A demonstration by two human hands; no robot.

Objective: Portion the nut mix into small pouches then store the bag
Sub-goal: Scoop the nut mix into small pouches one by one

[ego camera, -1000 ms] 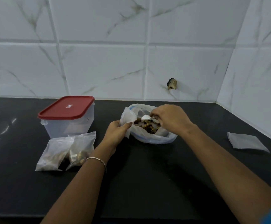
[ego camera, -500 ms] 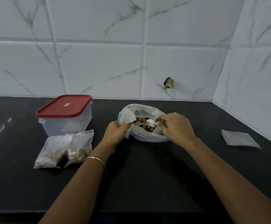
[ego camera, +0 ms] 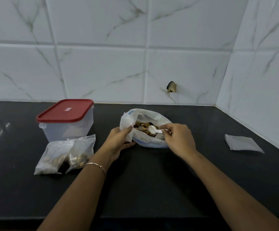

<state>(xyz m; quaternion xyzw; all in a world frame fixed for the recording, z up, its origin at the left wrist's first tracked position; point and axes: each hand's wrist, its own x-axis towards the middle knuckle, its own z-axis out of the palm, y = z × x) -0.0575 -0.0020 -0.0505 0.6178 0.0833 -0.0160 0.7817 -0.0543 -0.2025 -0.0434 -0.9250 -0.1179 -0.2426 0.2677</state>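
The open plastic bag of nut mix [ego camera: 149,142] lies on the black counter, its mouth facing me, with brown nuts [ego camera: 142,126] showing inside. My left hand [ego camera: 118,141] pinches a small clear pouch [ego camera: 127,124] at the bag's left rim. My right hand [ego camera: 178,139] holds the handle of a small white plastic spoon [ego camera: 153,129], whose bowl rests on the nuts. Two filled pouches [ego camera: 65,154] lie side by side to the left.
A clear box with a red lid [ego camera: 65,110] stands behind the filled pouches. An empty flat pouch [ego camera: 243,144] lies at the right near the tiled side wall. The counter's front edge [ego camera: 135,217] runs below my forearms.
My right hand has drawn back toward the bag's near right rim, and the spoon now lies flatter on the nuts. My left hand has kept the pouch at the rim.
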